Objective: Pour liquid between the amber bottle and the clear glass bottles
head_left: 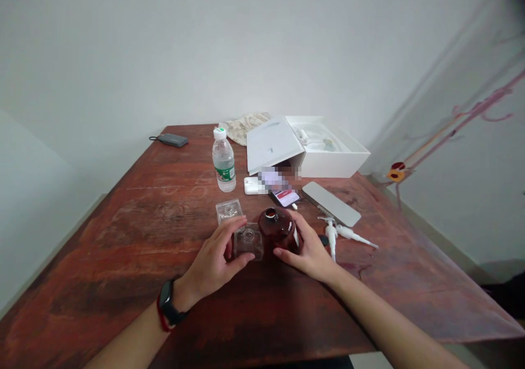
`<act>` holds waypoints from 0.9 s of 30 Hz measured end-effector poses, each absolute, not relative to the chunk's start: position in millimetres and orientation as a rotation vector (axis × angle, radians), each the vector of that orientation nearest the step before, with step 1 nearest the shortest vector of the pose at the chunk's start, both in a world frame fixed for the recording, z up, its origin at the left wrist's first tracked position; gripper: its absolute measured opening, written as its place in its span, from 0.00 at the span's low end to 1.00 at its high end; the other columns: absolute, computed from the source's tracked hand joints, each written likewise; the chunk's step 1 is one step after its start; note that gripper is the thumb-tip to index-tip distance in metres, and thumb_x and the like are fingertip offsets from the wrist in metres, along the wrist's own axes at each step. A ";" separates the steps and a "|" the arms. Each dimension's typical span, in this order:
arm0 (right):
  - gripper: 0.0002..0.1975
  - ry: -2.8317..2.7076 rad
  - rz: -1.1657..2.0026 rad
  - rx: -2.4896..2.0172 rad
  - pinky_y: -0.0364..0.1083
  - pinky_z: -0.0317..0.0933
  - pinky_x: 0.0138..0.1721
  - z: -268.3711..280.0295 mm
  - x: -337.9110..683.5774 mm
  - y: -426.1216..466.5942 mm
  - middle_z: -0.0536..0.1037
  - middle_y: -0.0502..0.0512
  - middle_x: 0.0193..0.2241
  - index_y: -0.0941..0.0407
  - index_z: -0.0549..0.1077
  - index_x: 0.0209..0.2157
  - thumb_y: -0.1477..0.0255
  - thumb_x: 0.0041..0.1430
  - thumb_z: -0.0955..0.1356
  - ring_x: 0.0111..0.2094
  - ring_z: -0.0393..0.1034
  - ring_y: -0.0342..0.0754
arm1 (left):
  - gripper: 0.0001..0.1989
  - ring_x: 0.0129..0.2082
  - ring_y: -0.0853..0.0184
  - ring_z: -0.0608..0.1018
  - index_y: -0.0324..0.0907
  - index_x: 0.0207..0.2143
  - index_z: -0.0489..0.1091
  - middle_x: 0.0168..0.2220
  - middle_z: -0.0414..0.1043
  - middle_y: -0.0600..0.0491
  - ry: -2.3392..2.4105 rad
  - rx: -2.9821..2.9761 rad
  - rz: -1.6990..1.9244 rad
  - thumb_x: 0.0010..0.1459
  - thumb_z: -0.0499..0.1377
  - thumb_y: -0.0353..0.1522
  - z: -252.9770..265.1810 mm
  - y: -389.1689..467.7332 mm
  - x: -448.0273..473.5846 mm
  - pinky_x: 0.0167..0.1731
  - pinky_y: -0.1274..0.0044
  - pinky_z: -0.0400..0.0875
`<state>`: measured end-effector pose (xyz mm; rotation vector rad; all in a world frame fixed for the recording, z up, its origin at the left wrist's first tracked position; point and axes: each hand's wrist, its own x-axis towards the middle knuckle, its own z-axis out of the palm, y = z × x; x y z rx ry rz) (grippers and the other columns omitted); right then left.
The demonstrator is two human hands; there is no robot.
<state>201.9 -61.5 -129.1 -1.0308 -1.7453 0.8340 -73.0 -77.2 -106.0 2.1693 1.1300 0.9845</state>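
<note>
Two hands are at work in the lower middle of the frame, each with a vessel of its own, and from where I stand it looks like a steadying step. The left hand [215, 255] is curled about the left side of a clear square container [253, 246], thumb in front and fingers behind; how hard it presses, I can't tell. The right hand [312, 250] is wrapped around the dark red bottle [281, 235], thumb across its near side, fingers at its far right. The bottle stands upright with its mouth uncovered, just beside the container; whether the two touch, I can't make out.

A second clear container [228, 209] sits just beyond the left hand, a little up and left of centre. Two pump heads, a nearer one [330, 236] and one slanting off to the right [355, 234], lie on the wooden table [123, 281] right of the right hand, off any bottle.

To my eye, any next move calls for keeping both vessels level, since the bottle's mouth is bare, and for care not to knock them together. Either hand would have to let go before reaching for a pump.
</note>
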 end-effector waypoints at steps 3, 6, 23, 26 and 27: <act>0.39 -1.740 0.872 -1.003 0.62 0.61 0.65 -131.2 201.6 -61.0 0.74 0.61 0.62 0.50 0.68 0.65 0.64 0.53 0.80 0.62 0.69 0.64 | 0.23 0.64 0.52 0.74 0.45 0.60 0.68 0.64 0.70 0.42 1.127 2.163 1.006 0.65 0.66 0.37 -105.9 -73.1 -74.0 0.60 0.62 0.74; 0.39 -1.735 0.882 -0.961 0.62 0.60 0.66 -131.6 200.6 -60.3 0.74 0.61 0.62 0.50 0.68 0.65 0.65 0.53 0.80 0.63 0.69 0.63 | 0.21 0.55 0.54 0.79 0.45 0.57 0.70 0.62 0.71 0.42 1.126 2.126 0.977 0.64 0.66 0.38 -106.2 -70.5 -75.3 0.47 0.68 0.79; 0.58 -1.640 1.202 -0.832 0.66 0.54 0.69 -131.8 208.6 -54.2 0.69 0.65 0.66 0.47 0.53 0.72 0.58 0.46 0.83 0.67 0.65 0.62 | 0.16 0.29 0.69 0.72 0.44 0.54 0.72 0.58 0.73 0.43 1.112 2.117 0.924 0.67 0.61 0.39 -98.1 -70.4 -77.0 0.33 0.75 0.75; 0.53 -1.490 1.201 -0.712 0.66 0.58 0.67 -122.7 219.2 -43.1 0.68 0.64 0.68 0.46 0.56 0.72 0.39 0.51 0.75 0.69 0.63 0.64 | 0.12 0.29 0.69 0.73 0.43 0.48 0.73 0.53 0.75 0.45 1.100 2.085 0.967 0.67 0.60 0.39 -96.0 -71.4 -75.4 0.31 0.75 0.75; 0.48 -1.458 1.162 -0.737 0.65 0.60 0.65 -113.7 224.0 -35.7 0.70 0.63 0.67 0.45 0.59 0.70 0.37 0.56 0.70 0.68 0.65 0.63 | 0.11 0.30 0.68 0.74 0.43 0.47 0.74 0.52 0.75 0.45 1.098 2.076 0.983 0.67 0.61 0.39 -95.0 -71.9 -75.1 0.32 0.75 0.75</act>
